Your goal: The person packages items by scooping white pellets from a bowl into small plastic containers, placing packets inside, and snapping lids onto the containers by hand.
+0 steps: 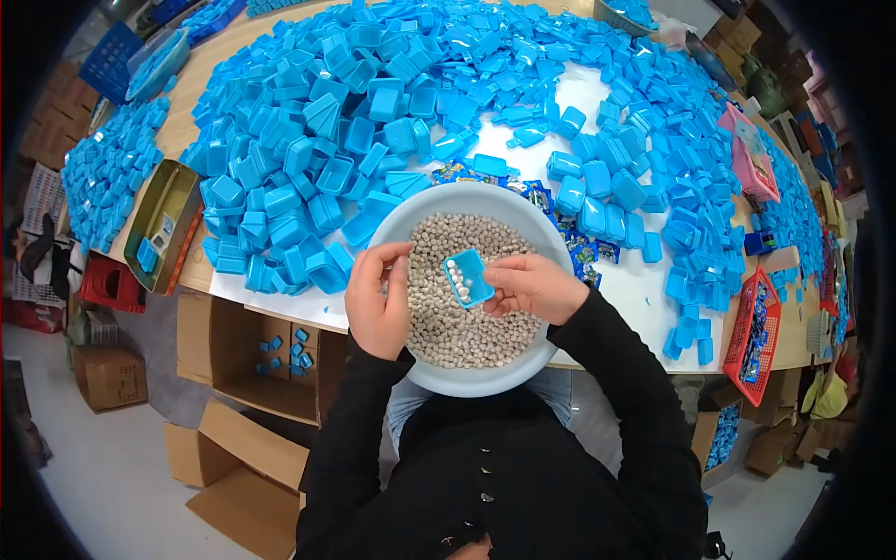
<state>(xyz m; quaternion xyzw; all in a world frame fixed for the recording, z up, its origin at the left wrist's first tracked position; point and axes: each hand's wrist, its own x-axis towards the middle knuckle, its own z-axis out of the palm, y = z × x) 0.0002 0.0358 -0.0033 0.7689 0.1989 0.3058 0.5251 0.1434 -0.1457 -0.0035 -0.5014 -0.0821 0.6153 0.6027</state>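
A pale blue-grey basin (pixel 457 381) full of small beige pellets (pixel 467 336) stands at the table's front edge. Over the pellets, my right hand (pixel 532 286) pinches the right side of a small blue tray (pixel 474 273), tilted, with several white pellets along its left side. My left hand (pixel 380 297) is at the basin's left rim, its fingers curled with thumb and index finger close together; whether anything is between them cannot be made out. Behind the basin lie small dark printed packets (pixel 539 196).
Piles of blue trays (pixel 327 121) and flatter blue pieces cover much of the table (pixel 191 271). A red basket (pixel 752 338) of packets stands at the right, a green tin (pixel 161 219) at the left. Open cardboard boxes (pixel 247 471) sit below the left front edge.
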